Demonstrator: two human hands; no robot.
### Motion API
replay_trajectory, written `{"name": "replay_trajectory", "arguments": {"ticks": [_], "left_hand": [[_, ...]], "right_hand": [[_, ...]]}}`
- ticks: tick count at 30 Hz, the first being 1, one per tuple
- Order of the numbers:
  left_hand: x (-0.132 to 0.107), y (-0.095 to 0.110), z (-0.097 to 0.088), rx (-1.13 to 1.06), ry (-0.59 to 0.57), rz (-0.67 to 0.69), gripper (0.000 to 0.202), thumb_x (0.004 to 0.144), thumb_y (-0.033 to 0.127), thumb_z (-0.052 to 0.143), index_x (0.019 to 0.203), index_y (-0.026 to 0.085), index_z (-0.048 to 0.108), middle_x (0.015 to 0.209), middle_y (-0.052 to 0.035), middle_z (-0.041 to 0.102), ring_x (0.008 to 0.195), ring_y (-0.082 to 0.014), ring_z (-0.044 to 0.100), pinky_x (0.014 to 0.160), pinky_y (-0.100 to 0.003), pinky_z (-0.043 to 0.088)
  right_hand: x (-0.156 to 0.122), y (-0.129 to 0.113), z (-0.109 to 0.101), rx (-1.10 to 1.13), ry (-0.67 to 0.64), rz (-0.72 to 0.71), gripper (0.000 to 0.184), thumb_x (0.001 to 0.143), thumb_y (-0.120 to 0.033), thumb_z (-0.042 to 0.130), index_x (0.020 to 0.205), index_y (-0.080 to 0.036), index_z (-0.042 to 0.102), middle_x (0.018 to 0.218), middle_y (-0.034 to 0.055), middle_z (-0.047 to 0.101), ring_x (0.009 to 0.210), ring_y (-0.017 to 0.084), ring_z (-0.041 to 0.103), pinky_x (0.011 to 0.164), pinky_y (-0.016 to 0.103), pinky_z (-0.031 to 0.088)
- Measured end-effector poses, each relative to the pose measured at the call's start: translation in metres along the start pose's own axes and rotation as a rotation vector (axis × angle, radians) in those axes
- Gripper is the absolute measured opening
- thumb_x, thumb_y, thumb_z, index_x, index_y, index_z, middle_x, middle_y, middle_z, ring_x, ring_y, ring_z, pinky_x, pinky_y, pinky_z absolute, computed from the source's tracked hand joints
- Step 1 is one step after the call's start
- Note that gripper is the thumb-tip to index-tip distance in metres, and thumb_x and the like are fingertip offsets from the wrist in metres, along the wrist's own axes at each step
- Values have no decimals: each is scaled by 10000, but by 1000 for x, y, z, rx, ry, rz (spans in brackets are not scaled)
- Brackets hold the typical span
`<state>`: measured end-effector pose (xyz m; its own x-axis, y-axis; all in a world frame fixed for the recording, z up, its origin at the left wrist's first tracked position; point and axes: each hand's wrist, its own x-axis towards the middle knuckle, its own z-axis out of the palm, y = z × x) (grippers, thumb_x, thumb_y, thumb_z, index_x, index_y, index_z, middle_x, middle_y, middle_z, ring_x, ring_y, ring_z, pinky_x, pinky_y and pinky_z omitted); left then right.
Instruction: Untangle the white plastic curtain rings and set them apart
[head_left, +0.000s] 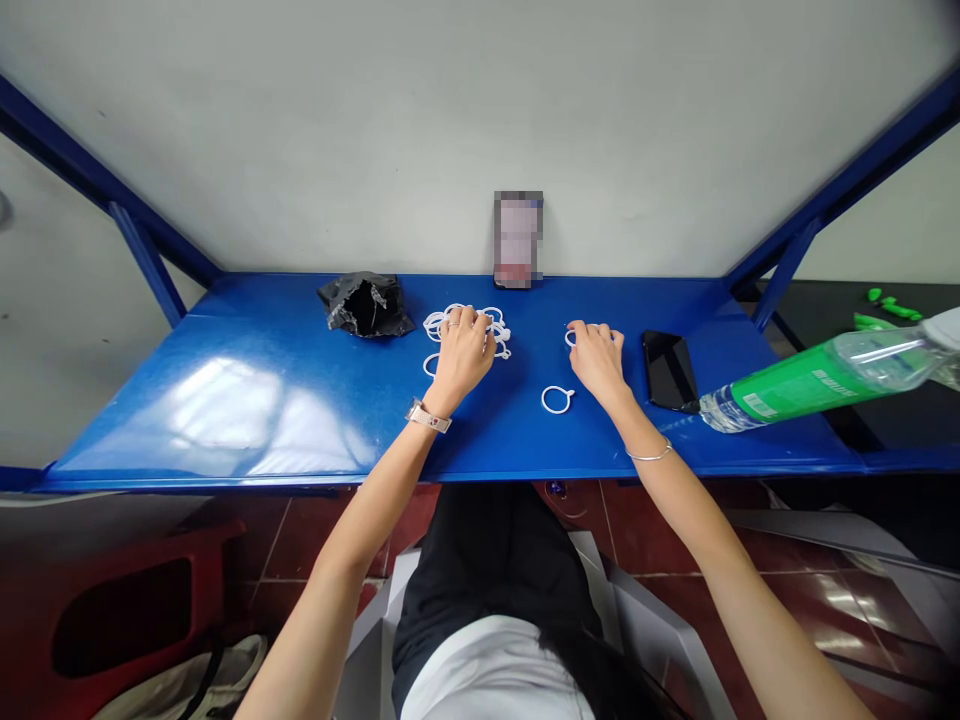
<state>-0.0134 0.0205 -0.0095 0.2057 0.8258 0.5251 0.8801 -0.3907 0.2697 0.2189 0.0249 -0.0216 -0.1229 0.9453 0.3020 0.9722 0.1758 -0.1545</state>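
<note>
On the blue table (pixel 262 400) lies a heap of white plastic rings (pixel 501 330). My left hand (pixel 461 352) rests on that heap with its fingers curled into the rings. My right hand (pixel 596 355) lies further right, fingers bent down over a single white ring (pixel 571 338) that shows at its fingertips. One more white ring (pixel 557 399) with a small tab lies loose on the table between my two wrists, touching neither hand. Another ring (pixel 430 364) peeks out at the left of my left hand.
A crumpled black plastic bag (pixel 365 304) sits left of the heap. A phone (pixel 518 238) leans upright against the back wall. A dark phone (pixel 669 370) lies flat right of my right hand, beside a green-labelled water bottle (pixel 817 378). Blue frame struts rise at both sides.
</note>
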Motion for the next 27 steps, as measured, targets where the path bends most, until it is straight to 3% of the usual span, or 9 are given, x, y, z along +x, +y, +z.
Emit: {"name": "replay_trajectory", "arguments": {"ticks": [4,8,11,14,18,22,27], "left_hand": [[1,2,-3,-51,-38,100,185,934,142,450,1050,166,593,1062,-141,581,1058,-298,507,889,-436,442],[0,7,-3,-126,-89,242,247,944,128,433,1131,170,588,1115,-136,573,1091,-280,504,923,-422,454],[-3,12,-2,-153,-136,343,313,944,109,435,1213,188,575,1142,-129,570,1092,-266,514,925,-414,464],[-5,18,-3,-160,-163,436,321,960,168,493,1272,206,556,1190,-130,556,1105,-264,520,919,-413,472],[-7,23,-5,-204,-158,467,307,977,237,523,1280,197,554,1223,-146,544,1118,-261,524,909,-409,485],[-7,23,-3,-239,-180,457,164,985,259,519,1050,185,650,1183,-133,571,1126,-264,526,913,-421,486],[-5,18,0,-318,-221,422,233,1000,233,461,931,163,672,1087,-123,617,1056,-248,533,885,-404,472]], "right_hand": [[2,-7,-10,127,30,-29,362,915,-109,365,1201,-155,582,1106,182,688,1053,338,588,925,493,403],[6,-11,-14,546,68,-67,268,941,-213,407,1136,-203,592,1064,121,679,940,253,628,846,400,480],[7,-12,-11,952,-22,-15,197,921,-318,490,1050,-223,605,879,46,670,755,184,623,703,332,507],[6,-17,-8,1179,-135,71,183,850,-359,598,973,-224,608,759,1,654,637,145,599,595,286,486],[2,-25,-7,1250,-218,113,162,801,-341,636,896,-234,562,632,-43,626,503,122,553,495,259,433],[0,-32,-4,1244,-278,131,157,798,-346,622,869,-244,525,563,-72,587,447,117,515,466,250,400],[0,-36,-5,1197,-177,21,206,809,-407,642,753,-222,570,751,-18,592,707,143,564,627,269,442]]}}
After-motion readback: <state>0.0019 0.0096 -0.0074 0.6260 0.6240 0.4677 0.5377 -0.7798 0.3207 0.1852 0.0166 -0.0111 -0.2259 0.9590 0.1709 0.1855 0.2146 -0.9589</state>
